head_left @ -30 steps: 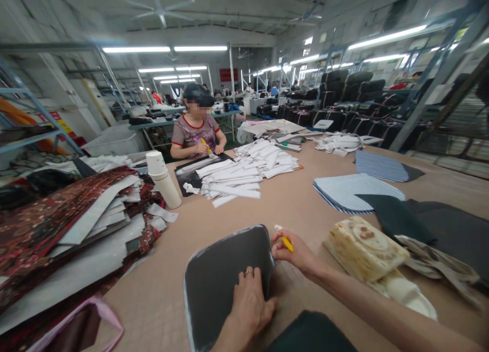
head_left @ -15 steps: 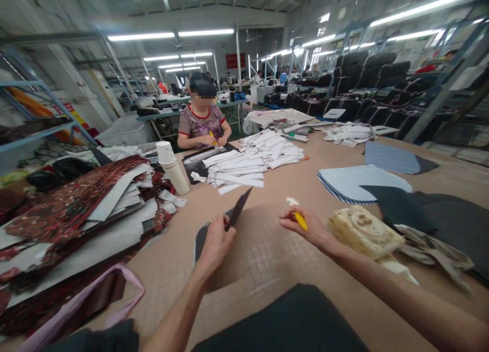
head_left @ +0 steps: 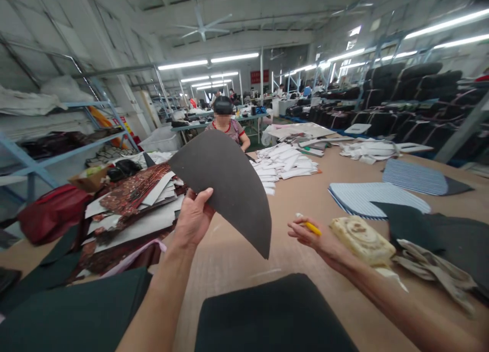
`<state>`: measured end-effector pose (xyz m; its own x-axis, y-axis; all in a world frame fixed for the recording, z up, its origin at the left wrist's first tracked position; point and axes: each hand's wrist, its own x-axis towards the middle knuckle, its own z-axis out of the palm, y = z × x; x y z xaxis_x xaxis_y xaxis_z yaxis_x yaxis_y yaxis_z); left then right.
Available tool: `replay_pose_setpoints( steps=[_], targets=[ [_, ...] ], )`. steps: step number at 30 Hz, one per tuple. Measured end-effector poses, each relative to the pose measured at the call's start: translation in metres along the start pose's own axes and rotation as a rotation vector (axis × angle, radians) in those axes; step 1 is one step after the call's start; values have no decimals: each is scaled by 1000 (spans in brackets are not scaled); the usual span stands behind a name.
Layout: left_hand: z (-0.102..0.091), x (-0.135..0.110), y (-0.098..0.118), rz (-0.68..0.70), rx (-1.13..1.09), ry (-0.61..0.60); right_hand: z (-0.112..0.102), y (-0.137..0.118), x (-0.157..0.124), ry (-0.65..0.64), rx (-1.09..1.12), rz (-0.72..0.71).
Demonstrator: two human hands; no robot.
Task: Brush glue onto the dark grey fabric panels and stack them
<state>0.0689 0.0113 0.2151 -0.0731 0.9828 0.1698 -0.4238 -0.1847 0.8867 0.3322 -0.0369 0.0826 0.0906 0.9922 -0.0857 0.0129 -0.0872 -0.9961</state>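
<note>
My left hand (head_left: 195,217) is closed on the lower left edge of a dark grey curved panel (head_left: 229,184), thumb on its near face. The panel is raised above the table and tilted, partly hiding the person opposite. My right hand (head_left: 311,235) holds a yellow-handled brush (head_left: 313,227) with a whitish tip, over the brown tabletop (head_left: 267,286). Just right of that hand sits a stained, cream-coloured block-like container (head_left: 361,237). A dark green fabric piece (head_left: 267,316) lies at the near edge, in front of me.
Patterned red and white sheets (head_left: 133,209) are piled on the left. White strips (head_left: 286,161) lie heaped near the person (head_left: 225,117) across the table. Blue-striped pieces (head_left: 378,196), a crumpled beige cloth (head_left: 435,268) and dark fabric (head_left: 458,235) lie to the right.
My left hand has lifted the dark panel off the table and turned its broad face towards me. My right hand stays beside the container with the brush. The view has swung left and up.
</note>
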Motion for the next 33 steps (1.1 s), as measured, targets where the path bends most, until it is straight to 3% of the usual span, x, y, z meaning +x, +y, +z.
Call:
replay_pose_setpoints(
  steps=[3, 7, 10, 13, 16, 19, 23, 28, 31, 33],
  targets=[
    [5, -22, 19, 31, 70, -20, -14, -12, -11, 132, -31, -146],
    [15, -45, 49, 139, 386, -170, -38, -72, -31, 331, -227, -561],
    [30, -62, 72, 261, 786, -312, -43, -132, -56, 340, -457, -910],
    [44, -80, 91, 322, 1039, -428, -36, -176, -80, 281, -702, -1091],
    [50, -97, 105, 307, 1085, -502, -27, -191, -100, 223, -892, -1091],
    [47, -111, 117, 289, 1080, -526, -20, -188, -119, 186, -935, -1019],
    [33, -124, 129, 336, 1070, -505, -13, -181, -140, 203, -945, -998],
    [10, -130, 140, 285, 948, -495, 4, -179, -160, 197, -952, -1007],
    [-8, -135, 150, 440, 821, -456, 13, -179, -173, 280, -914, -1015],
    [-25, -146, 155, 643, 704, -328, 17, -180, -185, 328, -872, -999]
  ],
)
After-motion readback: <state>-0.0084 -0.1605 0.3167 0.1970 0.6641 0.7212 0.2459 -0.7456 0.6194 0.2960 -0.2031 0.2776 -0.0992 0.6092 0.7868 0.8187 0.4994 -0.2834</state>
